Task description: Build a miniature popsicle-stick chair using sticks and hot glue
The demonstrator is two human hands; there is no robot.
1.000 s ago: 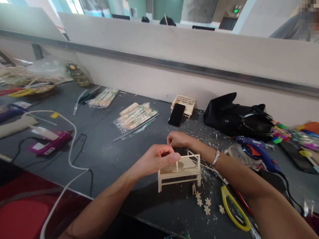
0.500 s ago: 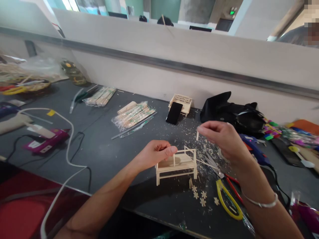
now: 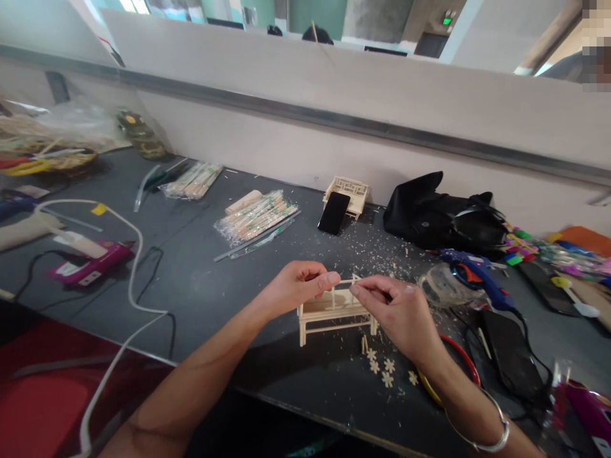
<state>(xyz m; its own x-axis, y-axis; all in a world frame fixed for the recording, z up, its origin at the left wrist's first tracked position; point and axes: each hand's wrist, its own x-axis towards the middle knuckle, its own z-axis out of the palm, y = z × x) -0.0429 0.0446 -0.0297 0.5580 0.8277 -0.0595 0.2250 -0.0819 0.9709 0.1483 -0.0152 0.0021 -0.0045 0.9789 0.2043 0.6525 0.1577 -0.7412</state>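
Note:
A miniature wooden bench (image 3: 334,313), built of thin pale sticks, stands near the table's front edge. Closed at its back left is my left hand (image 3: 300,286), thumb and fingers gripping the upper frame beside an upright. My right hand (image 3: 401,312) is pinched at the bench's right end, covering part of it; the short stick in its fingertips is mostly hidden. Small flower-shaped wooden pieces (image 3: 387,380) and a couple of short sticks (image 3: 365,344) lie in front. Red and yellow scissor handles (image 3: 468,359) show partly behind my right forearm.
A blue glue gun (image 3: 484,280) rests by a clear jar (image 3: 436,284) at right. Farther back are a phone (image 3: 333,213), a second miniature bench (image 3: 358,198), a black bag (image 3: 424,213) and packed wooden sticks (image 3: 262,219). A white cable (image 3: 136,254) crosses the left side.
My right hand has come down and left with the short stick, from above the scattered shavings to the bench's right end. My left hand keeps its grip on the bench.

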